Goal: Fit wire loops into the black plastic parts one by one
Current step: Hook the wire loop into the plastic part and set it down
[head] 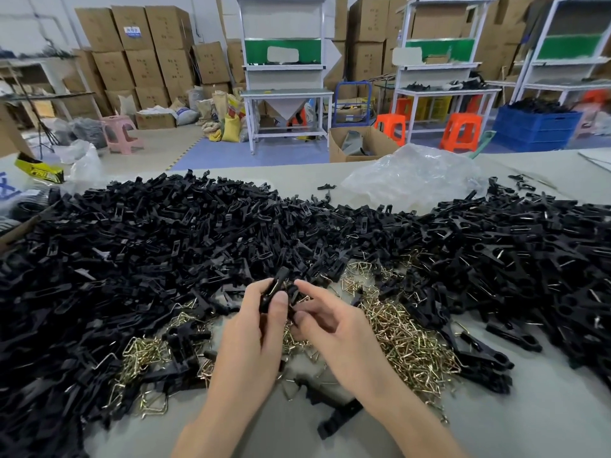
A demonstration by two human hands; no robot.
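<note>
One black plastic part [277, 282] sits gripped in our left hand [254, 325], long axis tilting up and away. Our right hand [334, 328] curls against its lower end, nearer the loops — whether it pinches anything, we cannot tell.

black plastic parts [198, 233]: matt plastic | wire loops [406, 338]: shiny brassy metal | bag [413, 176]: clear glossy plastic

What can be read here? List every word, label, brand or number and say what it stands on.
Nothing reads clearly.
Blue label on a cardboard box: blurred.
Print on the other cardboard boxes: too small.
Yellow and black pack, far left: lettering blurred.
Blue marks on the white bag, left edge: cut off.
Printed sacks on the floor: blurred.
</note>
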